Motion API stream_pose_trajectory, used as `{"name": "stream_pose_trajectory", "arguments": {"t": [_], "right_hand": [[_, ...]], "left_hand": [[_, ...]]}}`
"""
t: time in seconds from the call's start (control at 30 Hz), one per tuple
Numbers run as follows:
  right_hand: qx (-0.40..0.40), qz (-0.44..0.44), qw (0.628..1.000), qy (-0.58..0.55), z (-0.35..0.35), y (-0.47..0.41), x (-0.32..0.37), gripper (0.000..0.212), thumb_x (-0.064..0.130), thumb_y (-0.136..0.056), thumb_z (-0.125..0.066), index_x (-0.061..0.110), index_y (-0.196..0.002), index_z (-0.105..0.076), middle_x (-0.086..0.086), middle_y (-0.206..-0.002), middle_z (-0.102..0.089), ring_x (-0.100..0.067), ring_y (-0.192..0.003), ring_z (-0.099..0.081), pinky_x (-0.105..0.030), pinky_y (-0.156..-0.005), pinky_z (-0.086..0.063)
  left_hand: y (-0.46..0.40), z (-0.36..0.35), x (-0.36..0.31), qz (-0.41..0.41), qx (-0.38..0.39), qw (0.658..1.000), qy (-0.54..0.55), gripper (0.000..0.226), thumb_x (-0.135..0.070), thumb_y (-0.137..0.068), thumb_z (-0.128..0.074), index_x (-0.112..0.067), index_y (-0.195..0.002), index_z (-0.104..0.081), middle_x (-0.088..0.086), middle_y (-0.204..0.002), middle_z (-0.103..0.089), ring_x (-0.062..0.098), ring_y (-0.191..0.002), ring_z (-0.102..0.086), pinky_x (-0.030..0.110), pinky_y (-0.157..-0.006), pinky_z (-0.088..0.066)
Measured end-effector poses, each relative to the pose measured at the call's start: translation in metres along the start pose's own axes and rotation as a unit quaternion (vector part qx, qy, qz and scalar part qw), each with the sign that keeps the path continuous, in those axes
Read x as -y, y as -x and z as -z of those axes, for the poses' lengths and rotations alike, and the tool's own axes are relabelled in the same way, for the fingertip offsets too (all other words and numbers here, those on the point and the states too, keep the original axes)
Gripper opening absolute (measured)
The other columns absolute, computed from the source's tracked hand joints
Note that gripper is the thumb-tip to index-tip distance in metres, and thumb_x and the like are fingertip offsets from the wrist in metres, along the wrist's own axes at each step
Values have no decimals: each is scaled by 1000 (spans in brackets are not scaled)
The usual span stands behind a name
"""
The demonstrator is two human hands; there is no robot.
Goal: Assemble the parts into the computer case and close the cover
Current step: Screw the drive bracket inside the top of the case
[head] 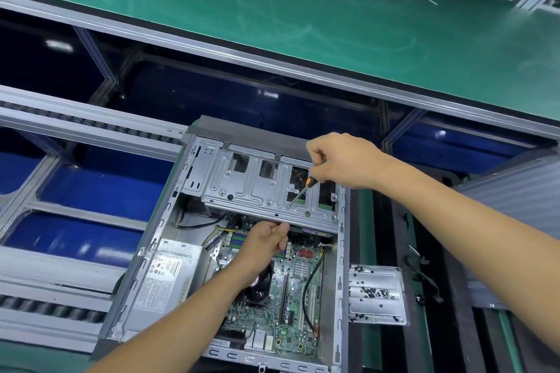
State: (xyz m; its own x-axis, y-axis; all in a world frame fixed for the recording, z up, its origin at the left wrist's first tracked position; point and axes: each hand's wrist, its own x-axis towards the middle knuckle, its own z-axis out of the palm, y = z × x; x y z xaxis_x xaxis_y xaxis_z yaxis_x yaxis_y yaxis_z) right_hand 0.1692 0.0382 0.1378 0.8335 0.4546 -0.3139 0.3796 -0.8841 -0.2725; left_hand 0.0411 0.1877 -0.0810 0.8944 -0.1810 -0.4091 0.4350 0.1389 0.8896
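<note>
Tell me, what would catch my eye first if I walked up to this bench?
Probably the open computer case in the middle, its green circuit board laid bare. Above the board, the right hand holds a small orange-handled screwdriver with its tip on a screw in the metal drive bracket, while the left hand grips that bracket's near edge. Right of the case sits a metal tray scattered with small dark screws.

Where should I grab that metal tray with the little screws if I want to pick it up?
Hold the metal tray by its bare right rim, coming from the right. The computer case crowds its left edge, and loose screws lie in its grooves, so keep it level.
</note>
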Motion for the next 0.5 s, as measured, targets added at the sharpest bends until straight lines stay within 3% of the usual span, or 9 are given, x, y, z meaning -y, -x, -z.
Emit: {"name": "stream_pose_trajectory", "arguments": {"t": [0.17,0.33,0.5], "right_hand": [[-18,44,997,58,-1,2,10,29,23,-83,-69,22,-68,-44,7,-61,-51,-11,-56,-42,-29,-53,-30],[-48,120,980,152,-3,3,21,30,22,-82,-67,27,-68,-40,9,-68,-57,-15,-63,-53,-26,-52,-22],[-13,183,967,176,0,1,26,19,19,-84,-67,24,-77,-50,8,-77,-56,-20,-67,-55,-36,-64,-49]], "left_hand": [[0,-1,-2,-2,0,1000,0,47,-52,-92,-56,-23,-55,-58,-5,-54,-50,4,-47,-39,12,-53,-37],[2,-2,-4,0,1,1000,6,47,-51,-91,-56,-19,-57,-58,-5,-54,-51,4,-47,-40,13,-54,-38],[3,-3,-7,-5,5,1000,14,48,-48,-92,-55,-15,-58,-56,-6,-52,-50,2,-45,-39,11,-52,-37]]}}
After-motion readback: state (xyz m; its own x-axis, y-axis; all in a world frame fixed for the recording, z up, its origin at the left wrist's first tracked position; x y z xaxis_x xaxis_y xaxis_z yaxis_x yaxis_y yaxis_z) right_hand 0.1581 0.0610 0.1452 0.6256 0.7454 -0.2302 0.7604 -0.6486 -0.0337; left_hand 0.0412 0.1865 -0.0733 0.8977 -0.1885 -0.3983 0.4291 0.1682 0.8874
